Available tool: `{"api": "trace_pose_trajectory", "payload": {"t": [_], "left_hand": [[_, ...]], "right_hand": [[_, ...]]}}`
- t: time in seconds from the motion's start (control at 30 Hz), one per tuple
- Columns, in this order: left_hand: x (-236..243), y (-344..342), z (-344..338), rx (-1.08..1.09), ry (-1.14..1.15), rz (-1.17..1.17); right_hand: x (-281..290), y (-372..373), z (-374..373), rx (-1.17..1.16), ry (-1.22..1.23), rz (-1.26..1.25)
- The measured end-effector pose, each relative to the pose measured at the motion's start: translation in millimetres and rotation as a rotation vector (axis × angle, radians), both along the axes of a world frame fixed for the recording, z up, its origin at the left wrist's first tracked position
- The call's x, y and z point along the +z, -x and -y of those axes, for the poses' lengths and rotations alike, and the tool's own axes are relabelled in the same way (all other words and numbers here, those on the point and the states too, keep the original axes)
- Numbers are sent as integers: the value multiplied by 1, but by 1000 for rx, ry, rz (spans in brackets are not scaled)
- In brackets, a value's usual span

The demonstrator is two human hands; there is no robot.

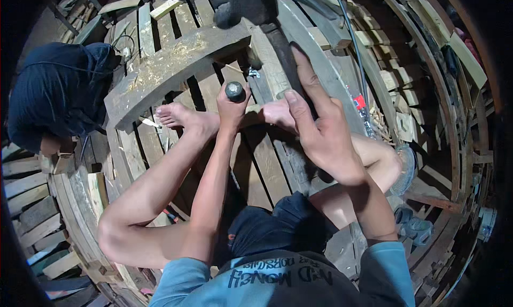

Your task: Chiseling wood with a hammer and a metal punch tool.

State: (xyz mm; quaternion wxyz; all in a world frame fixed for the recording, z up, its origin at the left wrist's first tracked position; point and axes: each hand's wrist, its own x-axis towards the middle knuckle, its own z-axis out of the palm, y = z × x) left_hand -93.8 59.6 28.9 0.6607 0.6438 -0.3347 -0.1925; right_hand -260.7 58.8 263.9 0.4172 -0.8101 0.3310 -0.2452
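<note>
My left hand (232, 105) is wrapped round an upright chisel (235, 91). Only its black handle shows, with a pale round end facing up; its lower part is hidden by the hand. In my right hand (328, 133) is a claw hammer (251, 10), its dark head raised beyond the left hand and slightly blurred. The index finger lies stretched along the hammer's handle. Beyond and to the left of the chisel lies a thick curved wooden piece (176, 67) with pale shavings on top. A small shiny thing (254, 72) rests just past my left hand.
My bare legs are bent on a slatted wooden floor (262, 165) with dark gaps. At left is a dark blue clothed shape (56, 88), apparently a person. A clear bottle with a red label (359, 103), a cable (355, 42) and clear cups (414, 226) are at right.
</note>
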Motion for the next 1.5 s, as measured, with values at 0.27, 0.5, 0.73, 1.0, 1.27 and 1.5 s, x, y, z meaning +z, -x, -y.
{"api": "trace_pose_trajectory", "payload": {"t": [0.27,0.5,0.73,1.0,1.27,1.5], "left_hand": [[-3,10,3,33,79,-27],[-4,11,7,65,49,-34],[16,-6,-3,-203,18,-248],[7,-1,6,-175,8,-309],[5,19,9,59,165,-164],[8,21,-1,35,159,-142]], "right_hand": [[-25,9,16,147,245,-146],[-51,23,23,210,124,-216],[-47,24,25,161,91,28],[-57,32,24,117,69,80],[-52,30,23,190,-42,-25],[-36,29,18,206,99,10]]}}
